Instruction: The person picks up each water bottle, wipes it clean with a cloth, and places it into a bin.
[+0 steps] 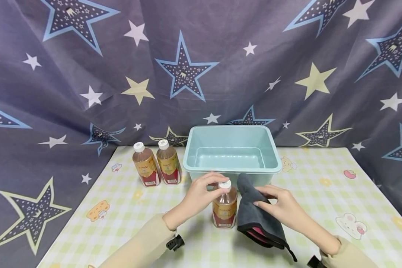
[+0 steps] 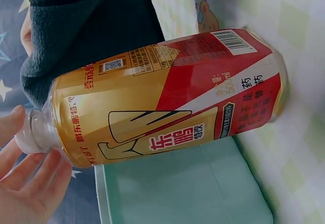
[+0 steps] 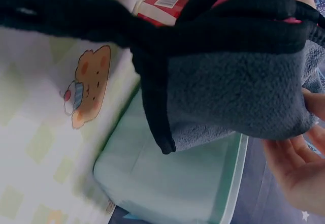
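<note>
My left hand (image 1: 202,191) pinches the white cap of a drink bottle (image 1: 224,213) between thumb and fingers. The bottle is upright, with a gold and red label that faces the left wrist camera (image 2: 177,102). Just to its right, my right hand (image 1: 284,206) holds a dark grey cloth (image 1: 259,214) by its upper part, thumb on one side and fingers on the other. The cloth hangs folded, with black edging, a loop at one corner and a pink layer showing inside. Whether the cloth touches the bottle I cannot tell.
A light blue plastic bin (image 1: 231,171) stands behind both hands. Two similar bottles, one (image 1: 146,167) beside the other (image 1: 169,165), stand left of the bin. A checked cloth (image 1: 321,193) covers the table, and a star-patterned curtain (image 1: 254,82) hangs at the back.
</note>
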